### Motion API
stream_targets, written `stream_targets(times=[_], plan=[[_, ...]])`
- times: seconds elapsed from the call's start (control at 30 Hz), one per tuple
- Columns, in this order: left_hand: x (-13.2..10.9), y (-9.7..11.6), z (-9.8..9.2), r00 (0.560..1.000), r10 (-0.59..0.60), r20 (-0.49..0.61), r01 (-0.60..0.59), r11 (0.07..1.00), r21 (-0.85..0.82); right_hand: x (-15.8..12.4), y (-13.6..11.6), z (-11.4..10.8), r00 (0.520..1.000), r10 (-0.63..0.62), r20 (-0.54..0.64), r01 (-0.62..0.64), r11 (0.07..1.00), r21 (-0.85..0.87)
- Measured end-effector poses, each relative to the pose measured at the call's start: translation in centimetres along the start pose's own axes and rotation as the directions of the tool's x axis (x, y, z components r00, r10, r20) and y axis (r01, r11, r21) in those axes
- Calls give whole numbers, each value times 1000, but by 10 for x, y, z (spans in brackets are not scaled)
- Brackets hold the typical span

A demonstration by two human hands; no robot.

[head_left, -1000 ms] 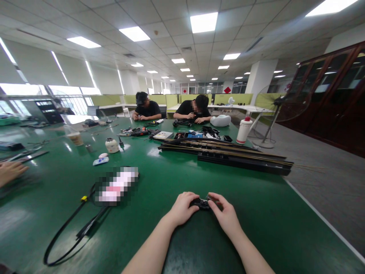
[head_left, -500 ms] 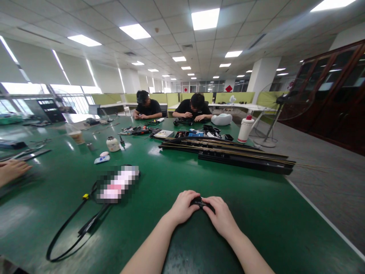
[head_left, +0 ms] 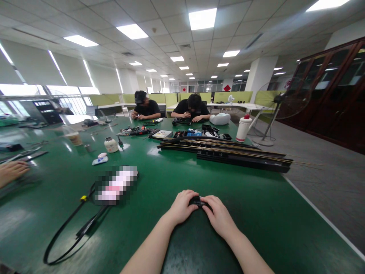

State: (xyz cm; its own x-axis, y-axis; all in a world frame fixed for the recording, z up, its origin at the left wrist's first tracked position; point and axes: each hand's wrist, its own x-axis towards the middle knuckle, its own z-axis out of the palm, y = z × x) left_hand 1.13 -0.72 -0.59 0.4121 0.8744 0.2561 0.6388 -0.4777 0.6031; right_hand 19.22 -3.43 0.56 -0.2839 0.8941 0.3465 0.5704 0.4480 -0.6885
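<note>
My left hand (head_left: 181,207) and my right hand (head_left: 219,217) rest close together on the green table (head_left: 159,179), low in the middle of the head view. Both are curled around a small black part (head_left: 197,201) held between them. Only its top shows between the fingertips; the rest is hidden by my fingers. My forearms run down to the bottom edge.
A black cable loop (head_left: 71,232) and a blurred pink item (head_left: 115,185) lie to my left. Long black rails (head_left: 234,156) cross the table beyond my hands. A white bottle (head_left: 243,128) stands far right. Two people (head_left: 168,108) sit opposite; another person's hand (head_left: 11,172) rests at left.
My hands have closed in on each other around the black part, covering more of it. The view has shifted slightly.
</note>
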Motion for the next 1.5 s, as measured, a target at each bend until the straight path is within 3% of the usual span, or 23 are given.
stream_targets(times=[0.33,0.5,1.0,1.5], plan=[[0,-1,-1,1000,0,-2,0,1000,-5,2,-1,2,1000,8,-2,-8,1000,-19],[0,0,-1,1000,0,7,0,1000,-4,1,3,3,996,74,-52,-77,995,-58],[-1,-1,1,1000,21,-9,-21,1000,-11,0,10,-2,985,168,-31,-164,982,96],[-1,-1,0,1000,5,-14,-5,1000,-8,-1,9,-2,981,192,-15,-190,978,83]])
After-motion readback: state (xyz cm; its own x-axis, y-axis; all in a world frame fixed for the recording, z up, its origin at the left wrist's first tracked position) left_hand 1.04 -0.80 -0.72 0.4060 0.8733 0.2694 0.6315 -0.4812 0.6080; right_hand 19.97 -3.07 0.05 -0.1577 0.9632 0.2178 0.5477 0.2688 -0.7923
